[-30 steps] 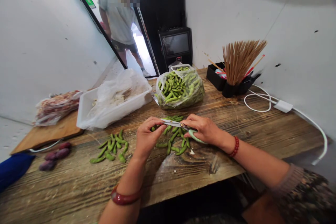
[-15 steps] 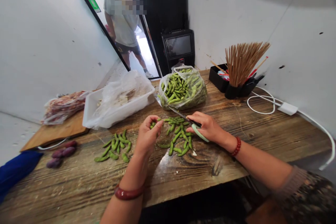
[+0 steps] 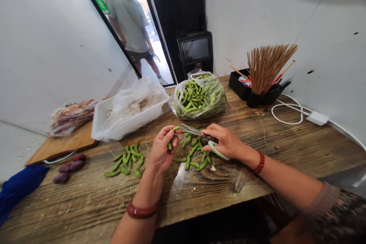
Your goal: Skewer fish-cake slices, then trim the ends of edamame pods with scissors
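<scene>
My left hand (image 3: 162,146) is closed on green edamame pods (image 3: 176,128), one of them sticking out between thumb and fingers toward the scissors. In my right hand (image 3: 225,140) are scissors (image 3: 194,131) with pale green handles, their blades parted and pointing left, close to that pod's end. A loose pile of edamame pods (image 3: 197,152) lies on the table under and beside the scissors. Left of my left wrist is a second, smaller group of pods (image 3: 128,159). Behind my hands stands an open clear plastic bag (image 3: 200,95) full of edamame.
On the wooden table (image 3: 94,206) are a white tub (image 3: 128,122) with plastic over it, bagged meat (image 3: 71,116) on a cutting board (image 3: 60,145), purplish-red plums or similar (image 3: 68,167), a holder of wooden skewers (image 3: 264,72) and a white cable (image 3: 288,122). A person (image 3: 131,26) stands by the doorway.
The scissor blades have opened wider, and a pod now projects from my left fingers toward them. The person at the doorway has shifted; the view has moved slightly.
</scene>
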